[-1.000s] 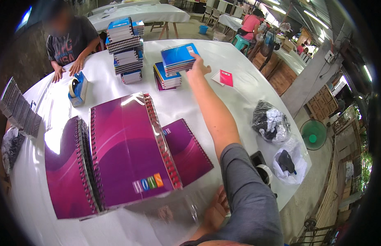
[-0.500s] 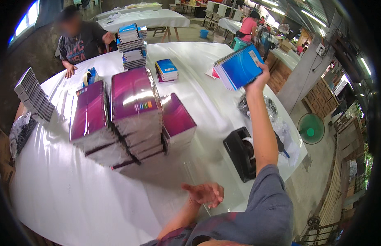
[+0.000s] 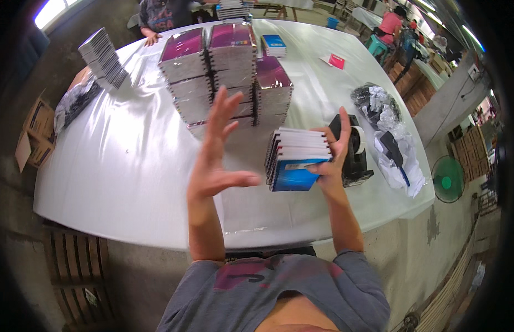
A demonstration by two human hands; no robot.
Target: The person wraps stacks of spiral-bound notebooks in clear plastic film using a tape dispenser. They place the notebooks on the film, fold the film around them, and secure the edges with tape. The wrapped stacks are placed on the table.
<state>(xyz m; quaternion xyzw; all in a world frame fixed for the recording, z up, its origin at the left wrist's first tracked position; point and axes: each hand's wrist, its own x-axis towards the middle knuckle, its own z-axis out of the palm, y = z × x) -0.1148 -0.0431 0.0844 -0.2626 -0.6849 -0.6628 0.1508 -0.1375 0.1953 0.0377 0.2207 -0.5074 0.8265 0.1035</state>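
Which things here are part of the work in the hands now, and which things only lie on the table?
In hand:
- blue notebooks, gripped by right hand
- left hand, open and empty

Lying about:
- purple notebook stacks
- tape dispenser
- plastic bags
- pink card

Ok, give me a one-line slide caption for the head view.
Right hand grips a stack of blue spiral notebooks above the white table; left hand open beside it.
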